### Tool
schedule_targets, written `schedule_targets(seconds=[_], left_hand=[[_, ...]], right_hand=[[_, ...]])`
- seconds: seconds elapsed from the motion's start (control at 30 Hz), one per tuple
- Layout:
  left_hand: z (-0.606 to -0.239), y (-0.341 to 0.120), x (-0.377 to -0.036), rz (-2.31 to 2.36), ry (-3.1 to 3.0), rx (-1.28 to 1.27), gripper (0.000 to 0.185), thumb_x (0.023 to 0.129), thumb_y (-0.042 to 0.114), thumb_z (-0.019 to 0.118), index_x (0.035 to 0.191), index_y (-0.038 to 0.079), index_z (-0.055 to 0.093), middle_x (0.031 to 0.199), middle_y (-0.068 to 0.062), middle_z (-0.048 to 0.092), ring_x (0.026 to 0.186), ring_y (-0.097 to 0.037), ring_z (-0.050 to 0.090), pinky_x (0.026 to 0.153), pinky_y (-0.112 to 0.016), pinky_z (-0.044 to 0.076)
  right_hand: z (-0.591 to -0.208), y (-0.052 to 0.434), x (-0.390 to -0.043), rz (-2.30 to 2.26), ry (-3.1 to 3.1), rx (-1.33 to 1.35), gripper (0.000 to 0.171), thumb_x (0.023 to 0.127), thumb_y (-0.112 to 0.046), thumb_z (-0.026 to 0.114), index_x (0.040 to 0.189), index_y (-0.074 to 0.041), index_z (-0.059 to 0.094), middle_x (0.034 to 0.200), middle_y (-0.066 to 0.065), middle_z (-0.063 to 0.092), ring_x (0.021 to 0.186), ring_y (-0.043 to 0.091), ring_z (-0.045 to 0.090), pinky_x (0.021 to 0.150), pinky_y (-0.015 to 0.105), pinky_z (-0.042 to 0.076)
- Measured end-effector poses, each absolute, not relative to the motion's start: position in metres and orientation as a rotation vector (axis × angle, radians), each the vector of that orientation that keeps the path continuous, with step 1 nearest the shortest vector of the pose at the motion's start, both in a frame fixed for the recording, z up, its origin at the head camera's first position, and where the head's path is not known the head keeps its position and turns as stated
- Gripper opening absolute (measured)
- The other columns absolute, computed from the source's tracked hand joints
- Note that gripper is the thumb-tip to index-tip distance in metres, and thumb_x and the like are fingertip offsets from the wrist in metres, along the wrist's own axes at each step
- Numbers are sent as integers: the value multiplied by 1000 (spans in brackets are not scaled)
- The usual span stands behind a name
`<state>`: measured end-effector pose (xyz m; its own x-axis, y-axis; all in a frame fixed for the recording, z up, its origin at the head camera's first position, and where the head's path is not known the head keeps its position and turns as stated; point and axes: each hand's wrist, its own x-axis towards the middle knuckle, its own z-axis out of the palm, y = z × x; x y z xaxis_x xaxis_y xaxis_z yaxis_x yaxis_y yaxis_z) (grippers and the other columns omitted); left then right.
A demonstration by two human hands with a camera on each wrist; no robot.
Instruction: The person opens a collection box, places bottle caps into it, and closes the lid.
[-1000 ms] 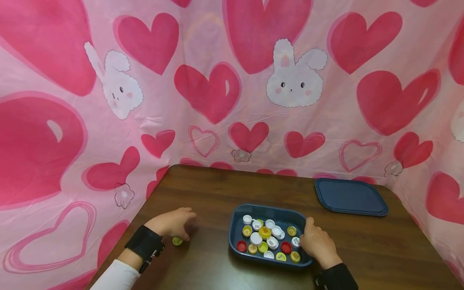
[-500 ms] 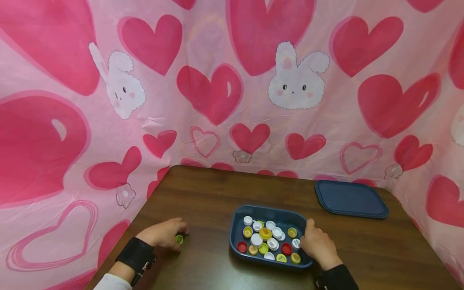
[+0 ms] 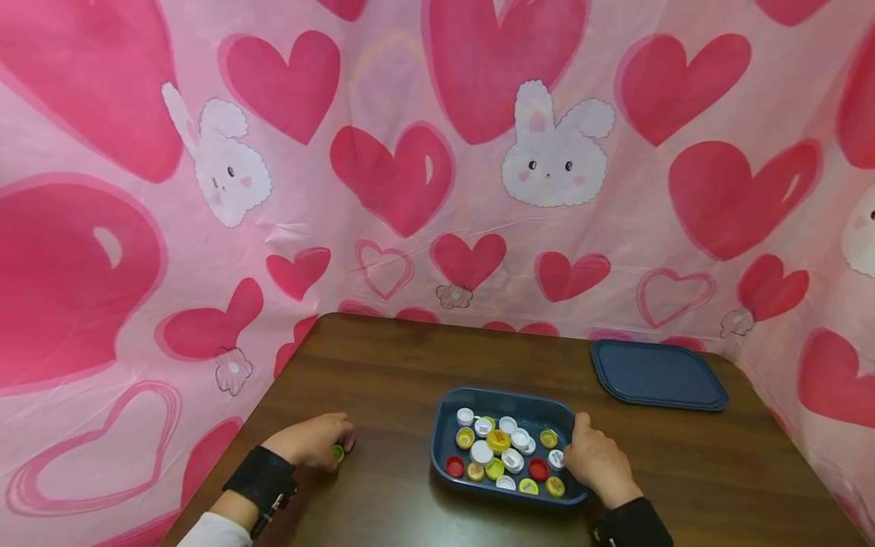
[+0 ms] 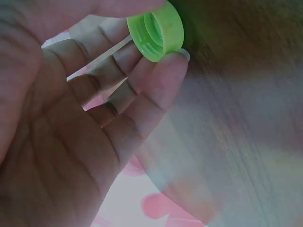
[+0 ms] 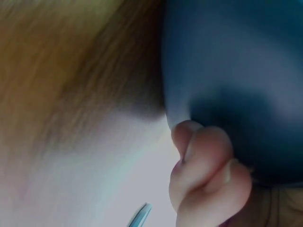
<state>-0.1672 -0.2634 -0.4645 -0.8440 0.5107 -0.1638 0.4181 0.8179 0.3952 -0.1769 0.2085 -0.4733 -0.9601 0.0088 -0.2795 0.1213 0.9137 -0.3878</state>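
Observation:
Left of the tub, low over the wooden table, my left hand (image 3: 311,442) pinches a green bottle cap (image 3: 338,453). The left wrist view has that cap (image 4: 158,33) tilted on its side between thumb and a fingertip, its hollow ribbed inside showing; the other fingers spread behind it. My right hand (image 3: 601,462) grips the right end of a dark blue tub (image 3: 540,409), thumb over the rim. From the right wrist, curled fingers (image 5: 208,165) press against the tub's outer wall (image 5: 222,56). Several white, yellow and red bottle caps (image 3: 498,441) lie in the tub.
A flat dark blue lid or tray (image 3: 659,374) lies at the table's back right. The brown wooden table (image 3: 410,357) meets a pink cloth (image 3: 383,91) with hearts and rabbits along its back and left edges.
My left hand has closed on the green cap, which lay on the table, and turned it on its side, drawing slightly left. My right hand stays at the tub's end.

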Motion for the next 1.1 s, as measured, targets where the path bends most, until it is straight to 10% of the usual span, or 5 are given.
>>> schedule_targets(seconds=[1.1], left_hand=[[-394,-56,-232,107,2548,1189,21,85,15,81,103,13,72,92,10,54,88,-8,51,73,-20,47]], right_hand=[[-474,210,-178,-612,2808,127,42,92,-15,62,121,7,41,94,22,64,77,32,61,70,52,53]])
